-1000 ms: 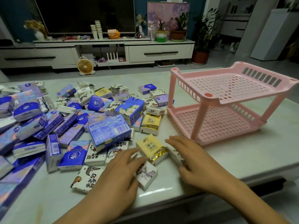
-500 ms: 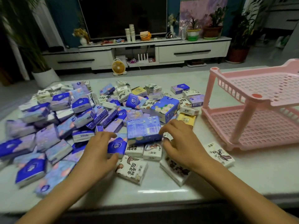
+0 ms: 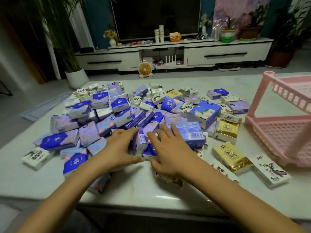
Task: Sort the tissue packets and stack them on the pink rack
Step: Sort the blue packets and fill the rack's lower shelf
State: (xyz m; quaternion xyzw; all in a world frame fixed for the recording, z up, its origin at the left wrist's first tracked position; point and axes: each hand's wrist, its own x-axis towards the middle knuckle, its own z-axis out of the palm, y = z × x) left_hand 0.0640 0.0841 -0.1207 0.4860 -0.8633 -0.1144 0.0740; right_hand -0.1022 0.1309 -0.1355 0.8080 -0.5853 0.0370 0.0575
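Your left hand [image 3: 120,149] and right hand [image 3: 168,151] meet at the near edge of a sprawling heap of tissue packets [image 3: 117,113] on the pale table [image 3: 134,190]. Between them stands a purple-blue packet [image 3: 138,143] on its edge, barcode side facing you; your left fingers curl over its top and left face, thumb stretched below it. Your right hand lies spread wide, fingers fanned over a larger blue barcode pack [image 3: 188,133] and the packets beneath, gripping nothing you can make out. Yellow packets [image 3: 231,157] and white illustrated ones [image 3: 269,170] lie loose to your right, near the pink rack [image 3: 282,132], whose visible shelves hold nothing
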